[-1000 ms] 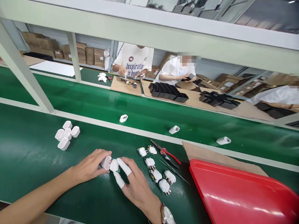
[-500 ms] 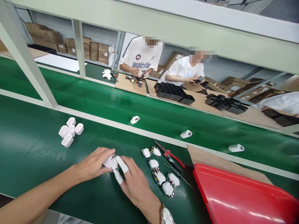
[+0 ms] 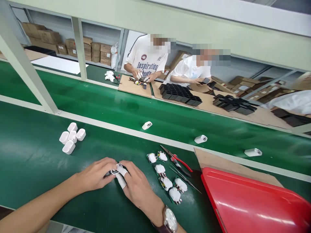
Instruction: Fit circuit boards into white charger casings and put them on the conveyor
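The charger part (image 3: 113,171) sat on the green mat (image 3: 36,161), its long axis nine-to-three, pinched equally close by the left hand (image 3: 97,175) closing from nine o'clock and the right hand (image 3: 137,189) from three.

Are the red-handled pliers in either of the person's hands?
No, the pliers lie on the green table; the left hand and right hand hold a charger part.
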`<action>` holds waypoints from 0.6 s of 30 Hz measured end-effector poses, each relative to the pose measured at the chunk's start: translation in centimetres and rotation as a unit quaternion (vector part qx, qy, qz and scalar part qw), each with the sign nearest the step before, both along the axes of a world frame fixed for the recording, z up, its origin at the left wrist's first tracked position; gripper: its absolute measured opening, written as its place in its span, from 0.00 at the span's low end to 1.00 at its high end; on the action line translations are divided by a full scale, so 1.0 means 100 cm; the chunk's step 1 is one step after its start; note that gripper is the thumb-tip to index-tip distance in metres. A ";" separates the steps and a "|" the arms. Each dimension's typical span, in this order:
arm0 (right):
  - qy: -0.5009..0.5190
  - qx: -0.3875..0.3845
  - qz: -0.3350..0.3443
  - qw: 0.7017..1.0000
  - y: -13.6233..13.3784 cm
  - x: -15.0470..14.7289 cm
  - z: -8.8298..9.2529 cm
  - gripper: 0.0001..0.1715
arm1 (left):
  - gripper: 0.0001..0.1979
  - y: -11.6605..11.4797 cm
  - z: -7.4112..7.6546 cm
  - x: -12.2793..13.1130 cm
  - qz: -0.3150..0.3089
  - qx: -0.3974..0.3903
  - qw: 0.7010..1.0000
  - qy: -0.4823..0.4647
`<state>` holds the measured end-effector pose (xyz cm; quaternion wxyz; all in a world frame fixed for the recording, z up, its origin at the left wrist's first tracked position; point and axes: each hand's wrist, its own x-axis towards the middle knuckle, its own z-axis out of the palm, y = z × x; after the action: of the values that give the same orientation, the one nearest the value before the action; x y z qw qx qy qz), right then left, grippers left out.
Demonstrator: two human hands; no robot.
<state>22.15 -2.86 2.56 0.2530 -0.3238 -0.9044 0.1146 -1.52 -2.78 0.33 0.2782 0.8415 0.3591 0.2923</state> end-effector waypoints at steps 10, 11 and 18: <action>-0.040 0.082 -0.191 0.977 0.022 0.073 0.005 0.25 | 0.07 0.004 0.013 -0.001 -0.006 0.124 0.989 0.083; -0.071 0.103 -0.211 0.969 0.028 0.086 0.001 0.22 | 0.08 0.013 0.019 0.000 -0.020 0.125 0.987 0.095; -0.209 0.136 -0.202 0.947 0.025 0.081 -0.027 0.14 | 0.07 0.169 0.061 0.020 0.126 0.094 0.969 0.190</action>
<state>30.25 -0.37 -0.12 0.1177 -0.4790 -0.8596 -0.1335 0.43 14.07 6.39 0.0851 0.8521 0.4794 0.1921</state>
